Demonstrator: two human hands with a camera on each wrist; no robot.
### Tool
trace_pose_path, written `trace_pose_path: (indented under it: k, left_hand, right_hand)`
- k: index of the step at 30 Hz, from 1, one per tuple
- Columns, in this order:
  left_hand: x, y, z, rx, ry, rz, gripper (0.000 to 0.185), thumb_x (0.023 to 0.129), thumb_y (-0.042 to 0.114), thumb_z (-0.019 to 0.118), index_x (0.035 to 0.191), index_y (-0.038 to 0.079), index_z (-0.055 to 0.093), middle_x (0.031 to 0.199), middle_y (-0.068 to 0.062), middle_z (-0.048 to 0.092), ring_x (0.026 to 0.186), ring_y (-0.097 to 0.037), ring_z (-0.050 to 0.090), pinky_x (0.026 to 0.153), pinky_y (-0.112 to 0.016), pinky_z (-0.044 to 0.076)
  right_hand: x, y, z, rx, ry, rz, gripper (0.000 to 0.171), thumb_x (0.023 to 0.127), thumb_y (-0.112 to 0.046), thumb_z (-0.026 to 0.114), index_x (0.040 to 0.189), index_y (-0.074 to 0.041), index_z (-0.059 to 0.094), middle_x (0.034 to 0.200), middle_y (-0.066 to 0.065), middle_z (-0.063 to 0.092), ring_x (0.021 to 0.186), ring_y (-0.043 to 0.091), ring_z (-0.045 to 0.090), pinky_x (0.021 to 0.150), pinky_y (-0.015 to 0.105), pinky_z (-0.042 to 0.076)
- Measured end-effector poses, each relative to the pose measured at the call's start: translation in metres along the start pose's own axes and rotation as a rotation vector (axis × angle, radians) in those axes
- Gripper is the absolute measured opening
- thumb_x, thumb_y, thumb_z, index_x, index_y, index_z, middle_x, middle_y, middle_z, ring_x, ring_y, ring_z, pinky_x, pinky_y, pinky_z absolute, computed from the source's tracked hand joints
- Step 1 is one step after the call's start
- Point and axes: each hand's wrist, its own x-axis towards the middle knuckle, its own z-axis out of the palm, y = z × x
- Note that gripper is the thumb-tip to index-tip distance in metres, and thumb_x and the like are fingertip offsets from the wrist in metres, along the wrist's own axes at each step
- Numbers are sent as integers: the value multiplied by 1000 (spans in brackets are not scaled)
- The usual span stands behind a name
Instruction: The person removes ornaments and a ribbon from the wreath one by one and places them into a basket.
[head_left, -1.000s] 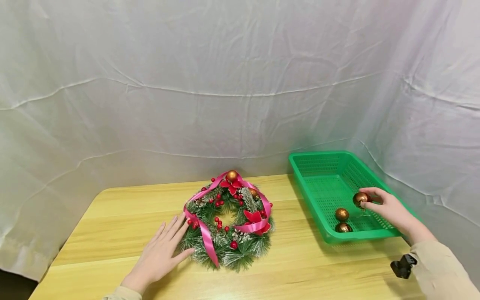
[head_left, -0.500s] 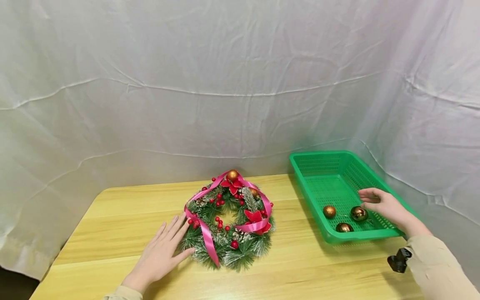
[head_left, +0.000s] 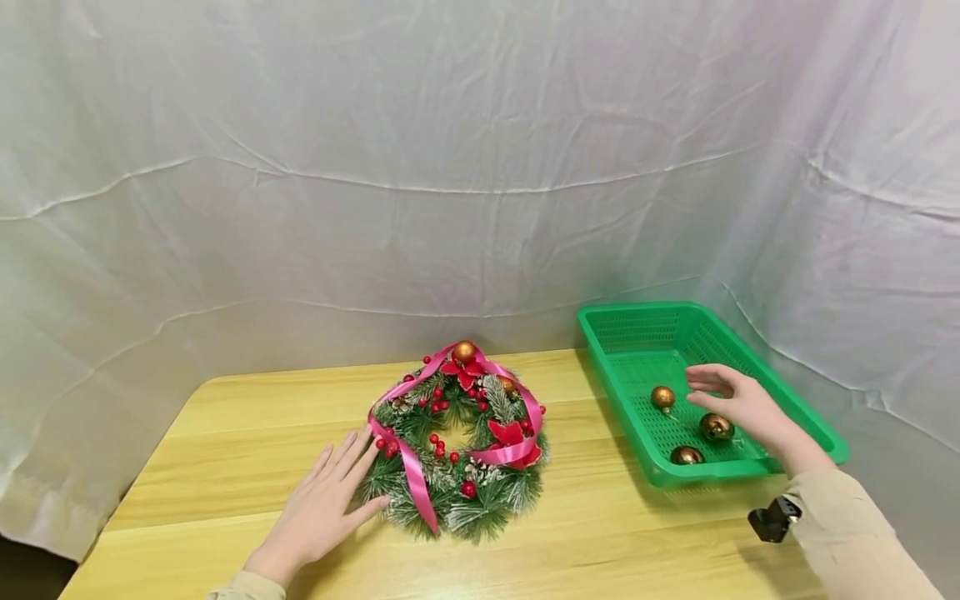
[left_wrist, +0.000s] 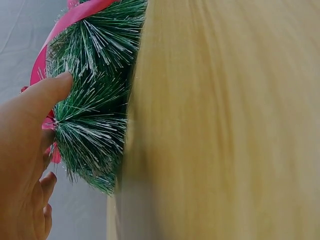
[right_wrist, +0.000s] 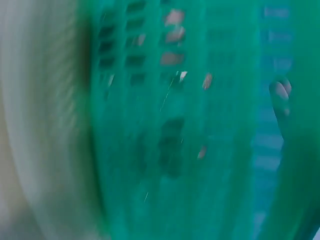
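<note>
Head view: left hand (head_left: pixel 318 508) lies flat, fingers straight, touching the wreath (head_left: pixel 457 442) at its 8 o'clock edge, seemingly steadying it. Right hand (head_left: pixel 738 404), fingers relaxed and empty, hovers inside the green basket (head_left: pixel 813 425) beside three gold balls (head_left: pixel 662 397).

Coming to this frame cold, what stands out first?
The Christmas wreath, green needles with red berries and a pink ribbon, lies mid-table, and the left hand rests flat against its near-left edge. To the right, a bright green basket holds three copper baubles; the right hand hovers open over it, next to the farthest bauble.
</note>
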Motion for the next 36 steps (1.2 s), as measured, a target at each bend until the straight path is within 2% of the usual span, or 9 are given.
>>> trace_pose_path:
  k: [3, 6, 10, 13, 18, 23, 28, 33, 36]
  left_hand:
    - [0, 0, 0, -5, -2, -4, 80, 90, 64, 47, 152, 16, 27, 159, -2, 13, 143, -29, 18, 117, -40, 2]
    - [0, 0, 0, -8, 3, -4, 81, 90, 64, 47, 152, 17, 27, 160, -1, 13, 142, -30, 19, 117, -39, 1]
    - [0, -1, 1, -10, 7, -4, 81, 90, 65, 47, 152, 17, 27, 160, -1, 13, 142, -29, 19, 117, -39, 1]
    - [0, -1, 1, -5, 9, -3, 81, 90, 65, 46, 152, 16, 27, 160, -1, 13, 142, -29, 20, 116, -46, 11]
    - [-1, -1, 1, 0, 12, -4, 80, 90, 65, 47, 151, 16, 29, 159, -2, 14, 142, -29, 20, 114, -49, 16]
    - [-1, 0, 2, -8, 8, -9, 80, 90, 64, 47, 151, 15, 29, 159, -2, 14, 142, -29, 20, 117, -44, 8]
    - [-1, 1, 2, -12, 11, -16, 80, 90, 64, 47, 152, 17, 28, 159, -2, 14, 143, -27, 17, 116, -33, -5]
    - [-1, 0, 2, -5, 13, -13, 80, 90, 64, 47, 152, 17, 26, 160, -1, 13, 144, -24, 15, 116, -34, -4]
    - [-1, 0, 2, -2, 12, -14, 80, 90, 64, 47, 152, 17, 27, 160, -2, 13, 144, -24, 14, 117, -34, -3]
  right_hand:
    - [6, -15, 11, 18, 9, -44, 50, 94, -26, 62, 136, -3, 46, 131, 18, 52, 111, 8, 55, 81, 14, 48]
    - [12, -33, 23, 60, 1, -81, 49, 94, -24, 63, 136, -5, 47, 132, 16, 52, 112, 8, 56, 82, 16, 49]
    - [21, -58, 39, 128, -33, -119, 48, 93, -25, 64, 135, -7, 48, 132, 14, 53, 116, 16, 55, 85, 19, 50]
    - [30, -73, 54, 178, -57, -152, 46, 92, -24, 65, 133, -7, 51, 130, 14, 54, 119, 28, 52, 88, 21, 50]
    - [51, -90, 83, 242, -93, -194, 43, 92, -20, 65, 129, -3, 53, 128, 15, 56, 118, 31, 52, 88, 24, 51]
    - [72, -100, 113, 269, -85, -195, 36, 92, -13, 64, 125, 1, 56, 124, 17, 59, 115, 33, 56, 89, 27, 51]
    - [90, -105, 139, 251, -24, -186, 28, 92, -6, 62, 118, 4, 60, 118, 22, 62, 109, 34, 59, 91, 36, 51]
    - [103, -105, 159, 233, 21, -149, 25, 92, -1, 61, 115, 7, 62, 114, 24, 64, 105, 34, 61, 89, 41, 51]
    - [108, -104, 170, 246, 5, -139, 27, 91, 3, 61, 116, 9, 60, 114, 25, 63, 105, 36, 61, 89, 41, 52]
